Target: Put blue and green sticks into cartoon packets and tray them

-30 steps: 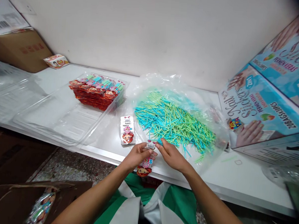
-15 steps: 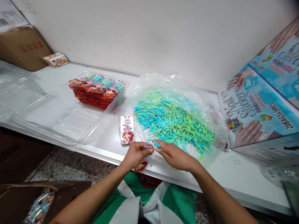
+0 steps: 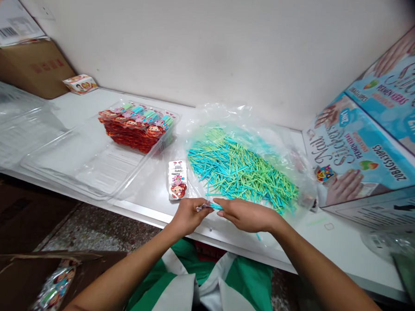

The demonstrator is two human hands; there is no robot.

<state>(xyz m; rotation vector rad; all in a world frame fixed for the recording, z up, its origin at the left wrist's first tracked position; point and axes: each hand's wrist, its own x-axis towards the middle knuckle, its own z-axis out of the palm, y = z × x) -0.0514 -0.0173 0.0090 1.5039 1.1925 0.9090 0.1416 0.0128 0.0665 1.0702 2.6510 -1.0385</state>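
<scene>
A: Your left hand (image 3: 187,215) pinches a small printed packet (image 3: 202,207) over the front of the desk (image 3: 345,241). What about your right hand (image 3: 248,216)?

B: Just beside it, gripping some blue sticks (image 3: 216,205) against the packet; I can't tell whether they're inside.

A: Expect your packet to be light, limp and perhaps slippery, so best pinch its side edges.

B: Your sticks look thin, stiff and likely brittle; hold them mid-length, gently.

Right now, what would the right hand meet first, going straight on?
Probably the small printed plastic packet in the left hand, just ahead of the thin blue sticks the right hand holds; depth is unclear.
</scene>
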